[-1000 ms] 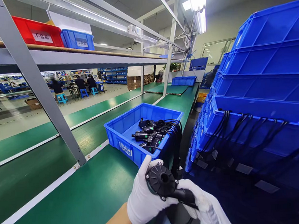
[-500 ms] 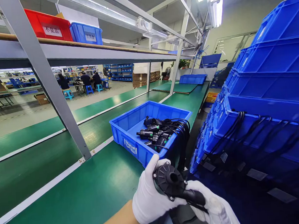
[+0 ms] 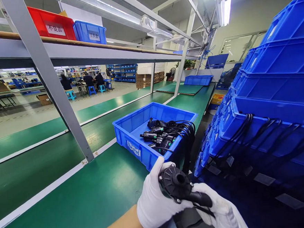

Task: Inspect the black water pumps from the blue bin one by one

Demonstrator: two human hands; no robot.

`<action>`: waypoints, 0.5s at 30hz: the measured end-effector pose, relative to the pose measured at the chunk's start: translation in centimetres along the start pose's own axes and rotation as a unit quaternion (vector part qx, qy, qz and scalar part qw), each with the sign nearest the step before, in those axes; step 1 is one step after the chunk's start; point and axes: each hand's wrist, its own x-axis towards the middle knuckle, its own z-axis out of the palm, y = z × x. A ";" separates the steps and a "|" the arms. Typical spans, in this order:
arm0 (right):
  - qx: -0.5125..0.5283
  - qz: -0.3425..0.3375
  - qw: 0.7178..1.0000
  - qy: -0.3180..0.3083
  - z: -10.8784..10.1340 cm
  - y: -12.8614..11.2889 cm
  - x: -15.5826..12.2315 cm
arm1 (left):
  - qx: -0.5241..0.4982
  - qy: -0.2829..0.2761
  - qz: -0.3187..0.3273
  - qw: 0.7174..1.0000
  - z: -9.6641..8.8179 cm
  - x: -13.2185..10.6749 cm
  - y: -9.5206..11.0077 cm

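Note:
Both hands wear white gloves and together hold a black pump-like part (image 3: 179, 186) with a round ribbed head and a side outlet, near the lower edge of the view. My left hand (image 3: 154, 200) wraps round its round head from the left. My right hand (image 3: 219, 210) grips its narrower black body from below right. Just beyond them a blue bin (image 3: 132, 136) sits on the green bench and holds several similar black parts (image 3: 160, 136) with black cables hanging over its right rim.
A tall stack of blue crates (image 3: 273, 98) with cables draped over their edges fills the right side. A grey frame post (image 3: 53, 86) rises at left, carrying a shelf with a red bin (image 3: 51, 29) and a small blue bin (image 3: 90, 32). People sit at distant tables.
The view has shifted slightly, so the bin and the crates sit a little further right. Both hands keep hold of the black part, which has turned slightly.

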 end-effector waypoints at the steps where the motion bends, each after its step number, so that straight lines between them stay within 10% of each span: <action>1: 0.018 0.036 0.999 -0.006 -0.1 0.1 0.1 | 0.002 0.001 -0.002 1.000 0.1 0.0 0.0; 8: -0.102 -0.013 0.993 0.049 -0.2 -1.0 0.5 | 0.019 0.023 0.009 1.000 0.3 -0.1 0.2; 11: 0.036 0.055 0.994 0.085 0.2 -1.8 0.5 | -0.051 -0.039 -0.040 0.997 -1.1 1.0 1.0; 15: 0.296 0.173 0.927 0.151 0.3 -2.4 1.2 | -0.182 -0.043 -0.124 0.975 -3.8 3.6 2.4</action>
